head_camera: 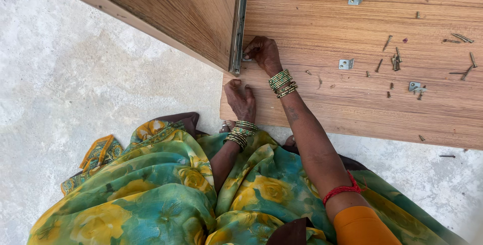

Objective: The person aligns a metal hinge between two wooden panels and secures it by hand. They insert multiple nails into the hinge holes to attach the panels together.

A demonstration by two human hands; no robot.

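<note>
Head view: my right hand [262,52] pinched a small bracket [246,58] at twelve o'clock; left hand [240,100] lay open on the panel [352,109]

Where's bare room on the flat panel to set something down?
Free: the near strip of the flat panel, between the right hand's forearm and the corner bracket. Crowded: the right side, strewn with loose screws and brackets, and by the upright board.

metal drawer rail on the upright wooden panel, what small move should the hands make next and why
Probably pick up a loose brass screw with the right hand. Its fingers sit at the foot of the grey metal drawer rail, where the upright panel meets the flat wooden board. The left hand rests flat, steadying the board edge. Neither hand visibly holds a screw or tool.
</note>
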